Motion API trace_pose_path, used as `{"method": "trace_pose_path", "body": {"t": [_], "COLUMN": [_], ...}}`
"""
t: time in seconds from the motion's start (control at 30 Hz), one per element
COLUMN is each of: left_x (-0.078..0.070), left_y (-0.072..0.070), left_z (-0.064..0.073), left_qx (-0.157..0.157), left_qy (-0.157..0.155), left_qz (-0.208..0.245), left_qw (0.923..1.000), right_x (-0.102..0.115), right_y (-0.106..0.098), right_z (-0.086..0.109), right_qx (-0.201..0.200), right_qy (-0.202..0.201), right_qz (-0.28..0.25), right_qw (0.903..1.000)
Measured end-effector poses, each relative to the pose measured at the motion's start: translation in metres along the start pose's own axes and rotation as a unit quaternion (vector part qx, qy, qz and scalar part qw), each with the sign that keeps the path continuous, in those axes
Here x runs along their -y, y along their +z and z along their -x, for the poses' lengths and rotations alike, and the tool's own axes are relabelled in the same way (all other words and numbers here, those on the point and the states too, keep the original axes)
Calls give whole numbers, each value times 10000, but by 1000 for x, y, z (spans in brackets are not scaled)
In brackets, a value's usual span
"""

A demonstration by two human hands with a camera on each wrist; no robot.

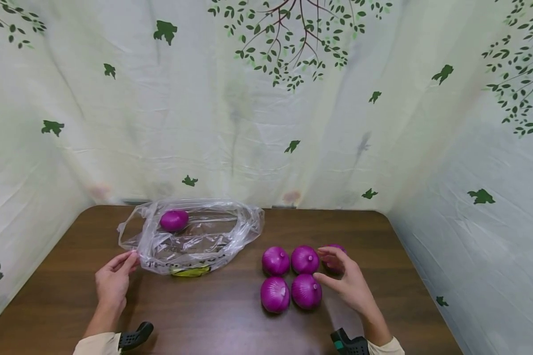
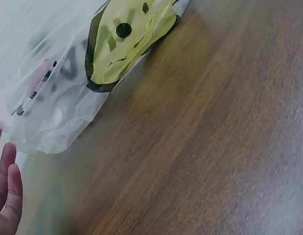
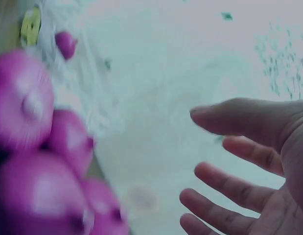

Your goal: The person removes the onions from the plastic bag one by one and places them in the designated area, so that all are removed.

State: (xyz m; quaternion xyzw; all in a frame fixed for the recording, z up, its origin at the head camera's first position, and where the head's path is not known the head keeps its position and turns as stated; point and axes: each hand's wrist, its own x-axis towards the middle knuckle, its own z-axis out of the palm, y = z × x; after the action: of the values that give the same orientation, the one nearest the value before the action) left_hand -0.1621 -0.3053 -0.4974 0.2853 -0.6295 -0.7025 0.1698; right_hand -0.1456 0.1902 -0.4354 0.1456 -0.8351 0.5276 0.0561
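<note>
A clear plastic bag (image 1: pixel 244 222) with a yellow printed patch (image 2: pixel 134 36) lies on its side at the back left of the table, with one purple onion (image 1: pixel 174 220) showing inside it. My left hand (image 1: pixel 114 281) pinches the bag's near left corner between thumb and fingertips. Several more purple onions (image 1: pixel 275 297) sit close together right of the middle. My right hand (image 1: pixel 348 283) is just to their right, thumb and fingers spread apart with nothing held. Behind its fingers, another onion (image 1: pixel 337 248) is partly hidden.
The brown wooden table (image 1: pixel 195 315) meets a pale curtain (image 1: pixel 257 123) with leaf prints, which hangs behind it and along both sides. A black wrist device (image 1: pixel 135 336) sits at my left cuff, another (image 1: pixel 350 342) at my right.
</note>
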Motion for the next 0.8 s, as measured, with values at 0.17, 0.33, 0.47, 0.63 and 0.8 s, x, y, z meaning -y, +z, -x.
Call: {"method": "trace_pose_path", "body": {"t": [0.17,0.33,0.47,0.63,0.8], "left_x": [0,-1,-1,-2,-6], "left_y": [0,1,1,-2,-3], "left_z": [0,-1,-1,0,0], "left_qx": [60,80,69,131,196], "left_qy": [34,50,103,89,82], "left_qz": [-113,-9,55,-120,-125], "left_qw": [9999,10000,9999,9998,9997], "right_x": [22,32,41,53,62], "right_y": [12,29,51,85,120], "right_z": [-14,-35,-54,-77,-98], "right_qx": [409,550,503,542,470], "right_qy": [-126,-156,-473,-960,-1504], "right_qz": [-176,-79,-76,-73,793], "right_qw": [9989,9983,9976,9939,9843]}}
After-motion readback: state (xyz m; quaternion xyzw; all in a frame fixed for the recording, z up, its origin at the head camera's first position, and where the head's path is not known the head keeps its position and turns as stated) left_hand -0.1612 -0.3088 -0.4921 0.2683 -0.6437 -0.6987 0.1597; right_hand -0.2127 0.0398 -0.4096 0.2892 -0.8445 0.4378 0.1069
